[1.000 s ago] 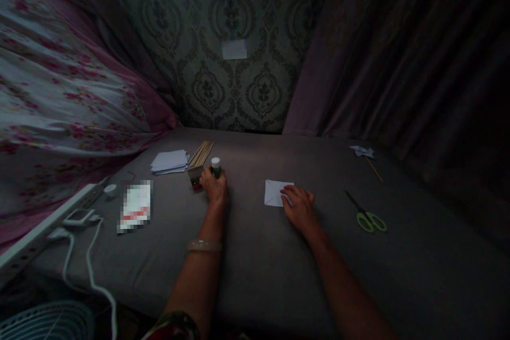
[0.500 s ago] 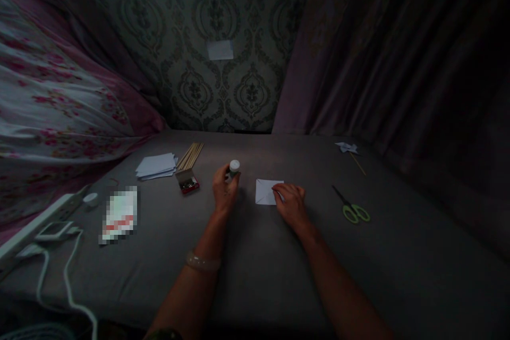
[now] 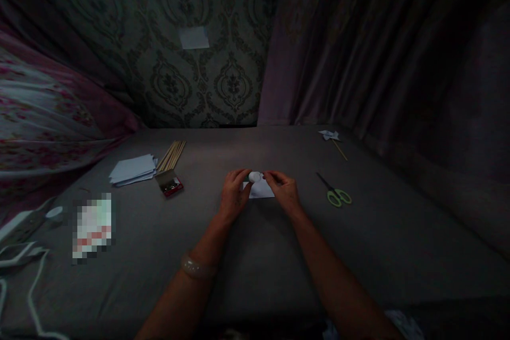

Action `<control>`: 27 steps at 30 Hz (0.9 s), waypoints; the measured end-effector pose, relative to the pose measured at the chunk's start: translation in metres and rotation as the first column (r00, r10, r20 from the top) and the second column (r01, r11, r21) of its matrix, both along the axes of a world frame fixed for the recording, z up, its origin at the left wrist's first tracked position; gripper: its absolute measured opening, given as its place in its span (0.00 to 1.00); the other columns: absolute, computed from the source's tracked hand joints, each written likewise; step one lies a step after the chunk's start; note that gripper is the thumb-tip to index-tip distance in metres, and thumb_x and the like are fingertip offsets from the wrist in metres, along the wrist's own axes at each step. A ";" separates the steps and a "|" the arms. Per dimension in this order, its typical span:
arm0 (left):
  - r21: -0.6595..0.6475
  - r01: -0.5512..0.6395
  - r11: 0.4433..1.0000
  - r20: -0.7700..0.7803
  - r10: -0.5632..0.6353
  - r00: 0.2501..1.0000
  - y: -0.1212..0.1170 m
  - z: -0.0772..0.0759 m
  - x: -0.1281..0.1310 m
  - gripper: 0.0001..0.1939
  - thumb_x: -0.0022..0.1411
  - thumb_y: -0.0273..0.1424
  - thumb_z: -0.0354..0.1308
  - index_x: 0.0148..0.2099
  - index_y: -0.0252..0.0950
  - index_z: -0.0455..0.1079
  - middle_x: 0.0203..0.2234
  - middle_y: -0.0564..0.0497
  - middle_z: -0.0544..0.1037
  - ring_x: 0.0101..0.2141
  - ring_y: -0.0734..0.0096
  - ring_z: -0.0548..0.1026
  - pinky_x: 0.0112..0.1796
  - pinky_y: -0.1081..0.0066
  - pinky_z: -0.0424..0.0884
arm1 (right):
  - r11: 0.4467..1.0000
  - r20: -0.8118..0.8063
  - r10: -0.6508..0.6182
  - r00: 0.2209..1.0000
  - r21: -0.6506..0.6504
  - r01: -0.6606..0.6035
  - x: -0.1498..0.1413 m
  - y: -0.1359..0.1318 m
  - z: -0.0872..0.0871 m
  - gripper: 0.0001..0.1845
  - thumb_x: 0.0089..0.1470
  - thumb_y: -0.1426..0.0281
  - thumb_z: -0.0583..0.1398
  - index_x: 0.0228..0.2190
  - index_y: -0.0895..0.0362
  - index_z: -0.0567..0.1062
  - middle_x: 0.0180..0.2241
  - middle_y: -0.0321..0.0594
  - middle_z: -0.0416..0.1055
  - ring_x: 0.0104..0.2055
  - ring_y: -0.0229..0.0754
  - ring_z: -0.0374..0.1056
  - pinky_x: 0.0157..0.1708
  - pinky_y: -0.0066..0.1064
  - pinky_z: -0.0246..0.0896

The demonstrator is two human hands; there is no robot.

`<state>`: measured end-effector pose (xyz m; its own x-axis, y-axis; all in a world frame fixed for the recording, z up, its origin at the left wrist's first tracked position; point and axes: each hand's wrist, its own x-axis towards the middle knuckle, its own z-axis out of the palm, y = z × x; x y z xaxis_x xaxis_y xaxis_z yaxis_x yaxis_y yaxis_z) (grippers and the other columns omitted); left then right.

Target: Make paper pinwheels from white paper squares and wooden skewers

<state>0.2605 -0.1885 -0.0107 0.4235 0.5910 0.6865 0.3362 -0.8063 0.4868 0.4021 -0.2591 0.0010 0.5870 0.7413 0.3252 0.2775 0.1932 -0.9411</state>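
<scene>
My left hand [image 3: 234,196] is closed round a small green glue stick with a white cap [image 3: 255,177], tilted so the cap faces right. Fingertips of my right hand [image 3: 285,191] are pinched together at the cap's right edge; whether they grip it I cannot tell. Below both hands a white paper square [image 3: 262,189] lies on the grey cloth, its upper part covered by fingers and glue stick. To the right rest green-handled scissors [image 3: 338,196], blades pointing away.
Leftward lie a paper stack [image 3: 133,169], several wooden sticks [image 3: 172,155], a small open box of pins [image 3: 171,187] and a blurred packet [image 3: 93,226]. A paper pinwheel [image 3: 330,135] on a stick lies far right. A power strip with white cables [image 3: 34,281] runs along the left edge.
My left hand has carried the glue stick rightward from beside the box to above the paper. My right hand has let go of the paper and come to the cap. The view has swung right.
</scene>
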 end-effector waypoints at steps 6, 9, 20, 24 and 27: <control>-0.104 0.042 0.994 0.061 -0.036 0.997 -0.001 0.000 0.003 0.15 0.58 0.29 0.58 0.49 0.37 0.70 0.43 0.45 0.76 0.45 0.63 0.72 0.47 0.62 0.68 | 0.996 -0.113 0.077 0.991 -0.032 -0.081 0.003 -0.001 -0.001 0.15 0.49 0.59 0.58 0.31 0.57 0.79 0.32 0.42 0.77 0.35 0.43 0.71 0.39 0.35 0.64; -0.311 0.073 0.947 0.204 -0.008 0.979 0.001 0.000 0.005 0.16 0.55 0.34 0.61 0.46 0.38 0.71 0.39 0.47 0.78 0.39 0.65 0.74 0.42 0.65 0.70 | 0.997 0.087 0.077 0.993 -0.034 -0.074 0.006 0.001 -0.008 0.14 0.45 0.68 0.60 0.36 0.54 0.78 0.40 0.41 0.76 0.42 0.44 0.70 0.46 0.38 0.63; -0.596 0.229 0.770 0.393 0.031 0.919 0.003 0.008 0.008 0.17 0.43 0.37 0.68 0.35 0.35 0.70 0.29 0.52 0.76 0.31 0.69 0.73 0.35 0.69 0.69 | 0.979 0.224 0.188 0.956 -0.123 -0.163 0.007 0.007 -0.031 0.19 0.45 0.68 0.64 0.42 0.54 0.75 0.43 0.42 0.75 0.46 0.45 0.70 0.50 0.40 0.61; -0.616 0.316 0.721 0.467 0.012 0.884 0.003 0.007 0.013 0.19 0.41 0.37 0.70 0.34 0.35 0.69 0.27 0.53 0.75 0.29 0.70 0.73 0.34 0.70 0.69 | 0.980 0.204 0.184 0.961 -0.108 -0.165 0.010 0.010 -0.034 0.19 0.44 0.68 0.64 0.42 0.54 0.76 0.43 0.42 0.75 0.45 0.45 0.69 0.50 0.39 0.61; -0.612 0.385 0.691 0.514 -0.023 0.857 0.005 0.003 0.017 0.19 0.41 0.37 0.70 0.33 0.35 0.68 0.26 0.53 0.75 0.29 0.70 0.73 0.33 0.70 0.69 | 0.978 0.180 0.195 0.964 -0.112 -0.177 0.013 0.011 -0.036 0.18 0.44 0.67 0.64 0.41 0.56 0.76 0.41 0.43 0.75 0.43 0.44 0.70 0.48 0.37 0.62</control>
<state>0.2779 -0.1830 -0.0074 0.3567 0.8948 0.2686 -0.1885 -0.2127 0.9588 0.4151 -0.2482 -0.0346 0.3709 0.8640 0.3406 0.4192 0.1715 -0.8915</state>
